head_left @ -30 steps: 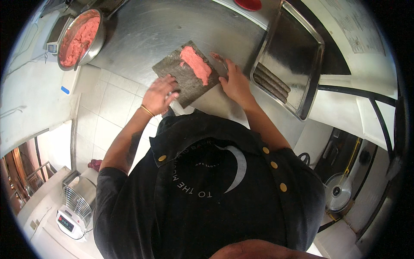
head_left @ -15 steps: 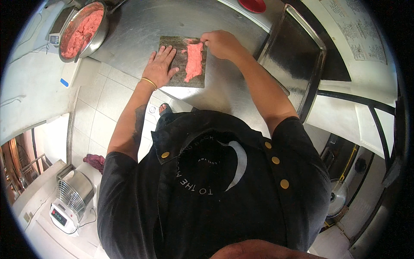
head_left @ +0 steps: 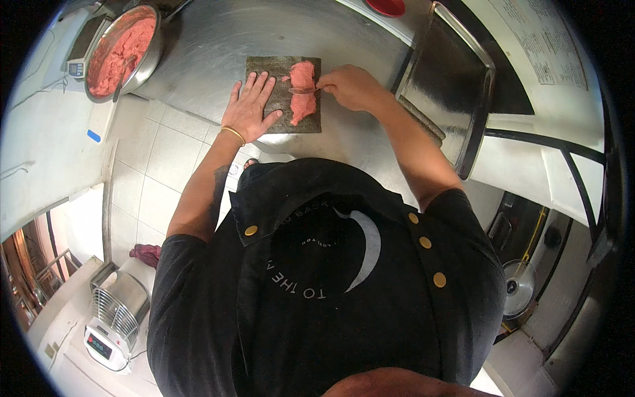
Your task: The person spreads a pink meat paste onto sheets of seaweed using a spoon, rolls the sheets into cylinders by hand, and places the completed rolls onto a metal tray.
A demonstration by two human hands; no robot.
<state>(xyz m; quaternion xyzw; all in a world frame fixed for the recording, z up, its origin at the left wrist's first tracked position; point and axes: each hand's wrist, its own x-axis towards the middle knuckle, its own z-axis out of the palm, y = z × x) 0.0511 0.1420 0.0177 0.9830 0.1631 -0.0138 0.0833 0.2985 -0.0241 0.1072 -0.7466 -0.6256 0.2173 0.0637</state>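
Over on the left half of a dark, seaweed-looking sheet (head_left: 283, 109), the left hand (head_left: 247, 118) is laid flat with fingers spread, gripping nothing. My guess is it's just weight, so the thin sheet doesn't skid or wrinkle. The right hand (head_left: 350, 86) comes in from the other side, fingers curled round a slim utensil (head_left: 303, 90) that lies crosswise on the pink paste (head_left: 303, 111). Can't make out the utensil's exact shape, it's too small and partly sunk in paste.

That paste sits in a rough strip along the right half of the sheet, near the edge, so the left hand gets a clean bit to press on. Sheet's flat on the steel worktop (head_left: 205, 56), close to the person's edge, probably for easy reach.

Further right there's a metal tray (head_left: 451, 73) with dark rolls (head_left: 423, 121) in it, partly behind the right forearm. Far left, a steel bowl (head_left: 156, 58) holds lots more pink paste, near enough to scoop from I'd say, with a scale (head_left: 77, 68) just beside it.
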